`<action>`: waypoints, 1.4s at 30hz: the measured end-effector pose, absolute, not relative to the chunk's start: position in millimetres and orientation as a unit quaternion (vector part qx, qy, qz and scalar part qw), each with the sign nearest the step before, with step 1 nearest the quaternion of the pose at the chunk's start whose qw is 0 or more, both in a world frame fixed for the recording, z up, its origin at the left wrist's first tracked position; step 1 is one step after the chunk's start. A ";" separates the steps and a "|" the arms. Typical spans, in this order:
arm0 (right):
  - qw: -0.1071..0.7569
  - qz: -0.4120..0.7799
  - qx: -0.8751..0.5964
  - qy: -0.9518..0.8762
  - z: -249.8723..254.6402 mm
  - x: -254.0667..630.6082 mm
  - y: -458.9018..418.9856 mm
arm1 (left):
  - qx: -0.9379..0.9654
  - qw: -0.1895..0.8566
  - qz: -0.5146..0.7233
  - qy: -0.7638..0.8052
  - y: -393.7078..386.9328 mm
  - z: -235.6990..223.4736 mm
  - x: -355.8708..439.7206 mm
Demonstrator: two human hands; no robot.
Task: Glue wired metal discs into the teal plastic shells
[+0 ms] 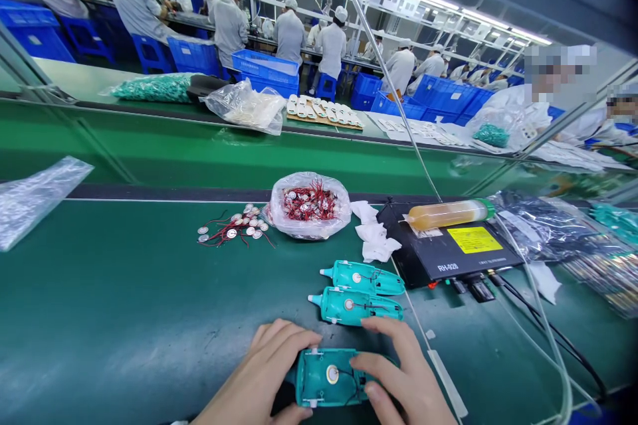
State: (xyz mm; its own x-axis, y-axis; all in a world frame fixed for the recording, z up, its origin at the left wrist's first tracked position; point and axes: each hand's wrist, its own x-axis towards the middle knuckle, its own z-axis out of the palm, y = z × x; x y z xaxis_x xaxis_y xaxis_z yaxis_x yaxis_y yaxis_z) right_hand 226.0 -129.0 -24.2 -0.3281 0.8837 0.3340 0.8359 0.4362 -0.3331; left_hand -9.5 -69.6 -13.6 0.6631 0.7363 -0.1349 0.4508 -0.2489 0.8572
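Both my hands grip a teal plastic shell (pixel 326 378) near the front edge of the green mat; a small round metal disc with thin wires sits inside it. My left hand (pixel 264 375) curls round its left end, and my right hand (pixel 399 372) holds its right end with thumb and fingers. Just beyond lie two more teal shells (pixel 366 277) (pixel 355 306), each with a disc fitted. Farther back, loose discs with red wires (pixel 234 227) lie beside an open plastic bag (pixel 309 206) full of the same parts.
A black controller box (pixel 448 249) with a yellow label carries an amber glue syringe (pixel 448 214); its cables and tube trail right. White wipes (pixel 373 232) lie beside it. Plastic bags sit at left and right. Beyond the green conveyor (pixel 199 153), several workers in white sit among blue crates.
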 end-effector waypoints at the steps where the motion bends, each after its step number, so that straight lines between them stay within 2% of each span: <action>1: 0.233 0.053 -0.526 -0.816 -23.0 226.4 -129.0 | 0.777 0.478 0.148 0.381 -68.9 -14.7 -9.1; 11: 0.265 -0.014 -0.526 -0.808 -9.8 209.7 -119.5 | 0.787 0.467 0.146 0.375 -71.0 -11.8 -8.5; 16: 0.187 0.014 -0.543 -0.819 -17.6 208.3 -123.5 | 0.790 0.467 0.134 0.374 -71.0 -11.8 -9.9; 19: 0.173 0.026 -0.556 -0.813 -23.7 207.1 -125.1 | 0.791 0.465 0.132 0.375 -71.0 -12.5 -10.3; 32: 0.252 0.033 -0.575 -0.778 -23.3 195.7 -121.9 | 0.794 0.460 0.144 0.371 -71.8 -9.6 -8.9; 42: 0.262 0.048 -0.566 -0.781 -24.4 197.0 -120.4 | 0.800 0.447 0.146 0.371 -71.8 -9.8 -7.9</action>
